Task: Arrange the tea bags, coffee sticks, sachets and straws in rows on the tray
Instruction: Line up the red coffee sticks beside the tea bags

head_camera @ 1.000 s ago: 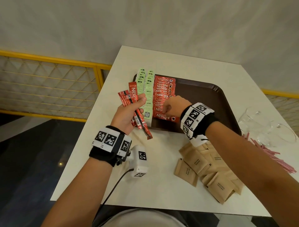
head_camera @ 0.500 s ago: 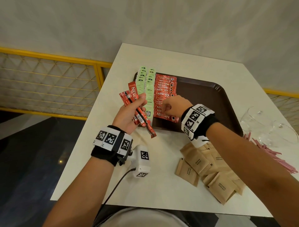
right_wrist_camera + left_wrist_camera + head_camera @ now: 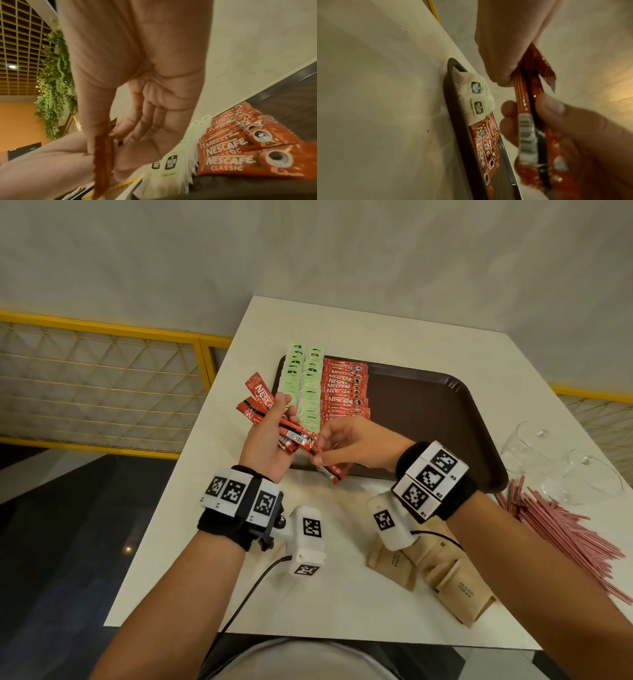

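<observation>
Our left hand [image 3: 270,443] grips a fan of Nescafé sticks [image 3: 260,409] left of the tray [image 3: 428,412]; our right hand [image 3: 346,445] pinches one stick [image 3: 323,465]. We should draw it free alone and lay it square against the near end of the red row [image 3: 346,392].

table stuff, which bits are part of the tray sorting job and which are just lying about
Part of the job: tray, green tea bags, coffee sticks, brown sugar sachets, straws, left hand, right hand.
Just lying about: glass bowls.
</observation>
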